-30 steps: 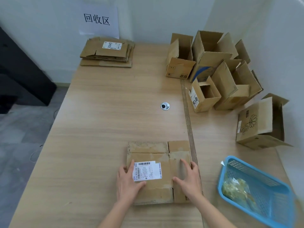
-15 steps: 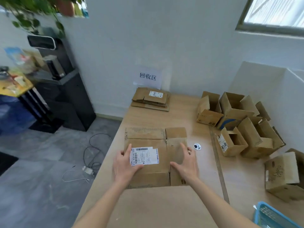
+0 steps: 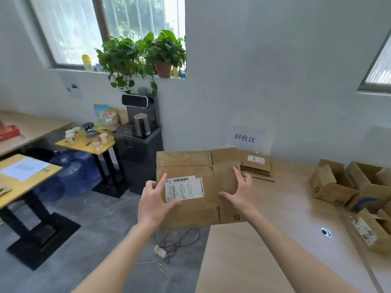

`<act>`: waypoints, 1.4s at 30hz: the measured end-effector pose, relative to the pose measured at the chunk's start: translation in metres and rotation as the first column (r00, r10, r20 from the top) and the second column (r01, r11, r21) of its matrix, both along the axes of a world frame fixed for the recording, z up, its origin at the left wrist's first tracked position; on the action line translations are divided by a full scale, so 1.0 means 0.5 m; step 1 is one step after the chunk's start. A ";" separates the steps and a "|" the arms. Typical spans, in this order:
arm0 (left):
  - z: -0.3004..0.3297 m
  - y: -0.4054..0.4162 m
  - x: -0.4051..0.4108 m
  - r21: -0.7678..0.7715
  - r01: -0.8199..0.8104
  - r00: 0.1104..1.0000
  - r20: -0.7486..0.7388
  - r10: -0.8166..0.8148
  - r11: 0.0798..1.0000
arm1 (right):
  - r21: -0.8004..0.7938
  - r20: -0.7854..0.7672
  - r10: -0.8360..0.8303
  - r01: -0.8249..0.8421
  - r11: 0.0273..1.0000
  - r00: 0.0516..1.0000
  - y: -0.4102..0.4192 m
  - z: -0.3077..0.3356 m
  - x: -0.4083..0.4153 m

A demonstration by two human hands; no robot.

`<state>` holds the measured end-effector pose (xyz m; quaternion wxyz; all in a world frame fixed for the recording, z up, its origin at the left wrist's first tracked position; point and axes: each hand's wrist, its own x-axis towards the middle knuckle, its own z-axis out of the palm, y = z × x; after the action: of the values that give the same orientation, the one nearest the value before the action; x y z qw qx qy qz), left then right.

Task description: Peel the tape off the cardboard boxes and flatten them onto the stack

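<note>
Flattened box (image 3: 190, 166) held up in the air by both hands, partly over the near-left edge of the table (image 3: 285, 208) and partly over the grey floor. It lies roughly flat, tilted a little toward the camera.

Left hand (image 3: 153, 203) grips the box's left edge: thumb on top, lying across the corner of the white shipping label (image 3: 184, 188), fingers hidden underneath. Right hand (image 3: 240, 196) holds the right part of the box, thumb and forefinger spread wide on the top face, the other fingers out of sight (how far they wrap under, I cannot tell).

Stack of flattened boxes (image 3: 257, 166) sits on the table against the far wall, just beyond the held box's right corner, under a paper sign (image 3: 245, 138) with printed characters. The held box is not touching the stack as far as the view shows.

Open boxes (image 3: 347, 187) still standing upright crowd the table's right side; one near the right edge carries a label.

Off the table, left: potted plants (image 3: 143, 53) on the windowsill, a dark water dispenser (image 3: 139, 132) below them, a yellow side table (image 3: 88, 142) with cups, cables (image 3: 177, 242) on the floor.
</note>
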<state>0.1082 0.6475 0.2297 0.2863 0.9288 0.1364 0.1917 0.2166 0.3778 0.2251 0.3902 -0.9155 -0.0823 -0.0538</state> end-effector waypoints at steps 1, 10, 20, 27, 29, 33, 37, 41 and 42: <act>0.006 0.031 -0.001 0.003 -0.009 1.000 0.006 0.009 1.000 | 0.013 -0.002 0.010 -0.010 1.000 1.000 0.034 0.005 0.004; 0.032 0.286 0.073 0.026 -0.067 0.998 0.021 0.066 0.997 | 0.078 0.011 0.064 -0.065 0.995 0.998 0.303 -0.002 0.109; 0.092 0.524 0.285 0.020 -0.063 0.995 0.084 0.061 0.998 | 0.234 0.054 0.069 -0.080 0.969 0.996 0.518 0.038 0.297; 0.106 0.583 0.421 -0.216 -0.006 0.987 0.155 0.040 0.976 | 0.329 0.023 0.014 -0.020 0.944 1.000 0.538 0.055 0.400; 0.103 0.583 0.470 -0.258 0.041 0.987 0.159 0.000 0.965 | 0.351 0.022 -0.014 0.006 0.936 1.000 0.524 0.058 0.427; 0.088 0.568 0.588 -0.372 0.163 0.976 0.198 -0.093 0.914 | 0.393 0.003 -0.048 0.043 0.919 0.999 0.469 0.070 0.486; 0.079 0.535 0.699 -0.494 0.312 0.947 0.230 -0.225 0.812 | 0.427 -0.106 -0.028 0.071 0.902 0.994 0.413 0.080 0.534; 0.064 0.504 0.820 -0.598 0.395 0.917 0.218 -0.334 0.697 | 0.386 -0.108 -0.152 0.183 0.904 0.982 0.373 0.099 0.581; 0.058 0.493 0.851 -0.612 0.414 0.907 0.213 -0.364 0.674 | 0.386 -0.099 -0.192 0.216 0.897 0.976 0.363 0.099 0.594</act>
<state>0.5335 0.8941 0.2589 0.6265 0.7726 -0.0175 0.1014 0.5138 0.5593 0.2746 0.5609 -0.8228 0.0381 -0.0830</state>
